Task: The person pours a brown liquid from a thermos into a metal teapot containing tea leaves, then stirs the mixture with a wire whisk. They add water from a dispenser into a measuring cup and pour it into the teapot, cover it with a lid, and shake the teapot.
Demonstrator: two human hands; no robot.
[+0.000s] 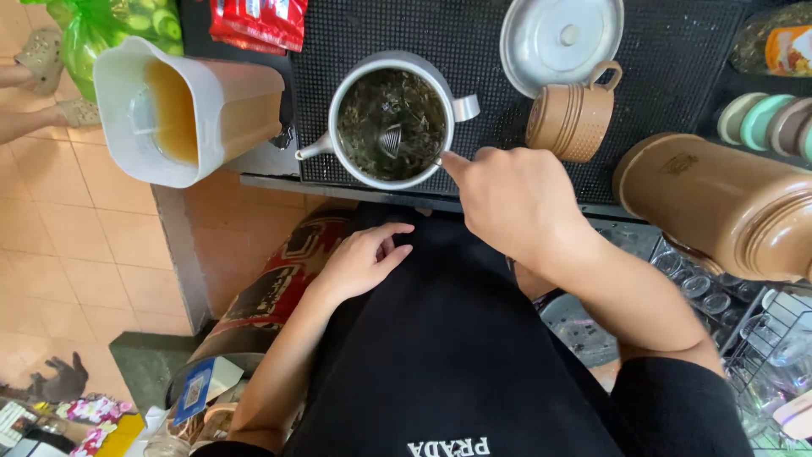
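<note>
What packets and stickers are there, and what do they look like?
Red packets: top edge, shiny red with white print.
Green bag: top left corner, see-through, green pieces inside.
Blue card: bottom left, tilted rectangle with a square pattern.
Wrapped package: top right corner, clear wrap, orange label.

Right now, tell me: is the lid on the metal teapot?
No, the teapot stands open showing wet leaves; its lid lies apart on the mat.

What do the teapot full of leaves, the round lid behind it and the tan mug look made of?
Teapot: likely aluminium, with a dull grey metal sheen on rim and spout; the right hand touches its rim. Lid: same matte silvery metal. Mug: probably plastic, possibly glazed ceramic, with a smooth, ribbed tan surface.
</note>
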